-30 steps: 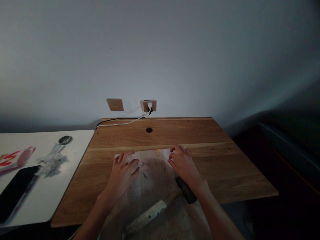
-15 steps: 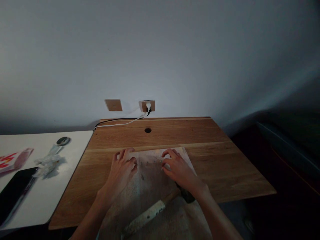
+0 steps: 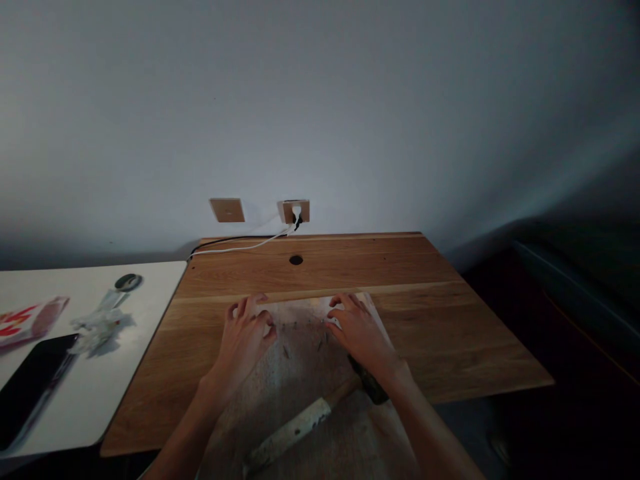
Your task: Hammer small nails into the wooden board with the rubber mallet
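A worn, flat board lies in front of me, with several small nails on its upper part. At its upper left edge my left hand has its fingers curled, thumb and index close together; anything between them is too small to make out. Above the board's upper right part, my right hand is curled in the same way, its thumb and index near the row of nails. A faint thin line shows beside its fingertips. The hammer lies across the board, its dark head partly behind my right forearm.
The board rests on a wooden table against the wall. To the left, a white table holds a phone, a red-and-white packet, crumpled clear plastic and a round dark object. Cables run from a wall socket.
My right hand has shifted slightly right and up, uncovering a couple of loose nails on the board. My left hand has barely moved; the hammer lies where it was.
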Motion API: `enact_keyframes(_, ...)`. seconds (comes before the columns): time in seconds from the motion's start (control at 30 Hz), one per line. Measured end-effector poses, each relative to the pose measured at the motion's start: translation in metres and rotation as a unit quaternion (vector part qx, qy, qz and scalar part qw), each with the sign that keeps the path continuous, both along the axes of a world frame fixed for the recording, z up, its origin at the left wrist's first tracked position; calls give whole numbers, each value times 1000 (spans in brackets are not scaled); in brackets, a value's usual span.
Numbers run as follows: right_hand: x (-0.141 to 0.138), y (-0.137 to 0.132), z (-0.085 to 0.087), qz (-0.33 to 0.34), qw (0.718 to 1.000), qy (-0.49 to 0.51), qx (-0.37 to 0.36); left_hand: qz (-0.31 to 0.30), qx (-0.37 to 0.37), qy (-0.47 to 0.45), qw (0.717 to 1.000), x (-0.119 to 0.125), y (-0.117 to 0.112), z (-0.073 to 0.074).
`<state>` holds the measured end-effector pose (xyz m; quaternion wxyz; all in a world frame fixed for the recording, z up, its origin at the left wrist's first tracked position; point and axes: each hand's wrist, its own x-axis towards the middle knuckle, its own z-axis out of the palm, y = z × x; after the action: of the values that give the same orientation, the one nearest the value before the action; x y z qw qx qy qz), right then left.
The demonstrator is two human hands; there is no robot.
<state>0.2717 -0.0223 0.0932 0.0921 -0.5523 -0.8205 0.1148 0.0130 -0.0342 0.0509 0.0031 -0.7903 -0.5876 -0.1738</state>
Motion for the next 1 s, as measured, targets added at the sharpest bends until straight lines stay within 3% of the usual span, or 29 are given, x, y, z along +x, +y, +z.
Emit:
enact_keyframes(0.2,-10,1,4,6,999,-31,12,21,-15,7,1000,2,0,-1)
enact_keyframes(0.5,-13,12,-16,8,999,-25,23,37,0,10,999,4,-1,-5)
enact_keyframes(0.77,-11,10,-4,24,999,23,34,50,-27,0,998,5,-1,0)
enact_keyframes(1.0,-15,0,-1,121,986,104,-51,28,-43,-43,998,2,-1,0)
